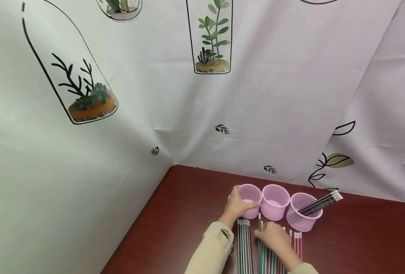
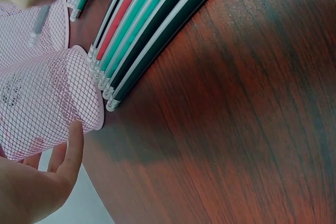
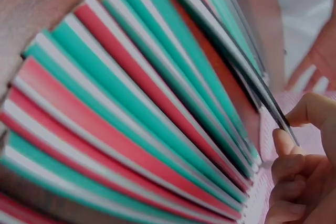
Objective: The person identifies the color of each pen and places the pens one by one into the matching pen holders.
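My left hand (image 1: 238, 204) grips the leftmost pink mesh cup (image 1: 251, 192), thumb across its near side, fingers around its outer side. My right hand (image 1: 274, 236) holds a dark striped pencil (image 3: 223, 35) in a narrow pinch between thumb and fingers, near one end. The right wrist view is blurred; whether that pencil's far end touches those below cannot be told. The middle cup (image 1: 273, 213) stands upright beside the left one. The right cup (image 1: 300, 223) contains black pencils (image 1: 320, 204), leaning rightward. A left-hand row of pencils (image 1: 244, 245) lies on the brown table (image 1: 185, 198), eraser ends toward the cups.
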### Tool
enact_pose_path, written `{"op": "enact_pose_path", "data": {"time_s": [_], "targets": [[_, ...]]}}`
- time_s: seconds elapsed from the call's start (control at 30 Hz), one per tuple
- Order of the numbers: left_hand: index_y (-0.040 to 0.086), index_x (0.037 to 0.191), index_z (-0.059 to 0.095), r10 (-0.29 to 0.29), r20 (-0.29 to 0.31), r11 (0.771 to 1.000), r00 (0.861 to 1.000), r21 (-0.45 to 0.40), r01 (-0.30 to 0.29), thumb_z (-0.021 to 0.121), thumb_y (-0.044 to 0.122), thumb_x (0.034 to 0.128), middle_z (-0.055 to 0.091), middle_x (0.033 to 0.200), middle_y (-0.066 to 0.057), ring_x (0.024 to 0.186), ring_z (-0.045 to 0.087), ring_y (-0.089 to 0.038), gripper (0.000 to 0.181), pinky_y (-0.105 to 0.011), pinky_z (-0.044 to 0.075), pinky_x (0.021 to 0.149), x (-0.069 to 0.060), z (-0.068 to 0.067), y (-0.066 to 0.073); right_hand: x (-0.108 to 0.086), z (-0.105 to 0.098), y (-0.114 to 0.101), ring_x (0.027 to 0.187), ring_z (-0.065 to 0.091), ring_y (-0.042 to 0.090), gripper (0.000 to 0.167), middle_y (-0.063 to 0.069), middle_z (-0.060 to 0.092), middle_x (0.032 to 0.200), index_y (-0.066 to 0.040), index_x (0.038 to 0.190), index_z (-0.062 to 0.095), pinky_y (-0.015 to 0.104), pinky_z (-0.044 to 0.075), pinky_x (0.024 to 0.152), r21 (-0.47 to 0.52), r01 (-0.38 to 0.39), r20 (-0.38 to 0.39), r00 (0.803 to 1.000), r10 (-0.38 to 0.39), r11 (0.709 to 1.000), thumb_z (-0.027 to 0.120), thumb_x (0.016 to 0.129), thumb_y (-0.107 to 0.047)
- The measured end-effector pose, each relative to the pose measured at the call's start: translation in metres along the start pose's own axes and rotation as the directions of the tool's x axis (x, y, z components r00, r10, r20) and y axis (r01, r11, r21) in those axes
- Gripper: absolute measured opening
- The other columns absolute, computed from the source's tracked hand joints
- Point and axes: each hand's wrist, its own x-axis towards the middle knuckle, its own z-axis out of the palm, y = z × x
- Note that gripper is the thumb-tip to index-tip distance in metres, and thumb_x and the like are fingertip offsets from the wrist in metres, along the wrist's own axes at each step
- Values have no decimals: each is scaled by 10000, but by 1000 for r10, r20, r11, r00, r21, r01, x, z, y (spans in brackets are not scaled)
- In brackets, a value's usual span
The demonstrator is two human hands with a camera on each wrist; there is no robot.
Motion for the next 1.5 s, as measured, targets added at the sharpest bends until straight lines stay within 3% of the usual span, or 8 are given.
{"op": "enact_pose_path", "data": {"time_s": [0.33,0.63,0.77,0.9,1.0,1.07,1.2,1.5], "targets": [[119,1289,417,-9,12,1000,1000,3,9,870,436,544,550,1132,-117,1001,528,-267,928,-436,463,804,1,1,-2,-8,-50,9,547,441,143,147,-6,529,608,-95,694,619,283,368,505,258,-21,-117,992,53,966,659,753,-224],[124,1286,421,-19,6,1000,1000,-10,20,873,425,543,543,1136,-107,1015,521,-268,920,-444,459,819,2,4,-3,-12,-106,16,572,518,38,164,-5,638,669,-36,867,587,206,410,567,412,21,-341,931,133,911,685,773,-128],[129,1288,417,-26,21,1000,999,-16,26,871,435,545,536,1144,-112,1010,519,-262,923,-436,462,815,1,6,-3,-13,-131,24,599,521,-37,198,-131,631,687,-43,973,544,155,408,576,474,30,-416,889,194,880,636,809,-103],[121,1286,418,-22,21,999,1000,-23,23,874,425,544,537,1145,-126,1013,517,-269,922,-441,463,815,1,5,-2,-10,-152,33,585,510,-70,91,-287,547,659,-86,922,545,101,401,542,584,77,-508,811,290,808,573,836,-72],[115,1286,419,-16,14,999,1000,-28,16,876,420,542,537,1147,-128,1024,509,-274,925,-444,460,822,1,2,-1,-7,-162,39,538,512,-64,94,-270,549,598,-159,816,550,101,374,513,645,105,-544,759,358,757,547,849,-71],[108,1282,421,-8,7,1000,1000,-25,8,877,419,540,540,1142,-129,1023,511,-284,925,-455,461,818,2,1,-1,-6,-166,46,526,502,-75,126,-264,545,564,-194,775,554,104,352,508,645,94,-556,738,382,758,546,859,-99],[116,1282,420,-11,6,1000,1000,-17,11,878,422,536,535,1140,-120,1021,512,-287,927,-460,462,816,4,0,-2,-5,-163,62,514,485,-100,91,-287,520,526,-146,801,567,129,339,500,593,3,-539,744,395,805,548,876,-195],[114,1280,421,-23,21,999,1000,-39,24,882,410,537,530,1143,-127,1025,506,-287,923,-457,460,827,4,2,-3,-2,-137,92,460,463,-81,218,-335,455,503,-54,930,559,186,336,503,442,-176,-447,807,386,880,545,873,-264]]}}
